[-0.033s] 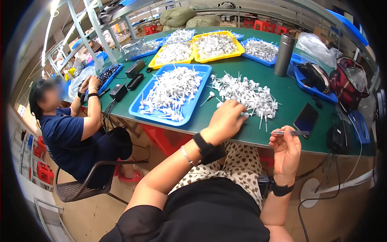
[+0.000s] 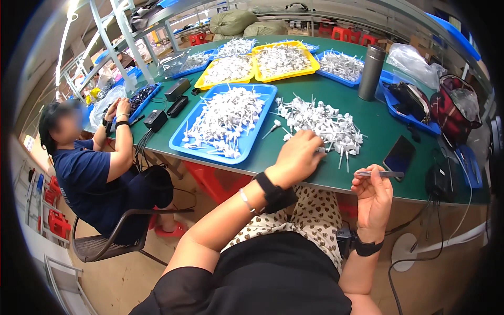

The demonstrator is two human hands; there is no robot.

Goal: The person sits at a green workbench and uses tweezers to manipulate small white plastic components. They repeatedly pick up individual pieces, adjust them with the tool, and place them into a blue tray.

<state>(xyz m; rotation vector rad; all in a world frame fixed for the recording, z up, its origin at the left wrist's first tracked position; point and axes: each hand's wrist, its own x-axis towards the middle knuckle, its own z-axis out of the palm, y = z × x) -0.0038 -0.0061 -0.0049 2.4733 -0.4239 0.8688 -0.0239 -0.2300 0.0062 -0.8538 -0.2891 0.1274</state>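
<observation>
My left hand (image 2: 295,160) is over the table's near edge, at the front of a loose pile of small white plastic parts with thin stems (image 2: 328,126). Its fingers are curled together, and a pale bit of one such part shows at the fingertips, mostly hidden. To the right, my right hand (image 2: 374,197) is raised palm-up just off the table edge. Metal tweezers (image 2: 386,174) lie across its fingers, pinched under the thumb, tip pointing left. A blue tray (image 2: 176,143) heaped with the same white parts stands left of the pile. One stray part (image 2: 272,128) lies between them.
Yellow trays (image 2: 268,79) and blue trays of white parts line the back. A grey flask (image 2: 371,73), a phone (image 2: 399,157) and a dark red bag (image 2: 454,102) are at the right. A co-worker (image 2: 100,173) sits at the left beside black boxes (image 2: 155,120) with cables.
</observation>
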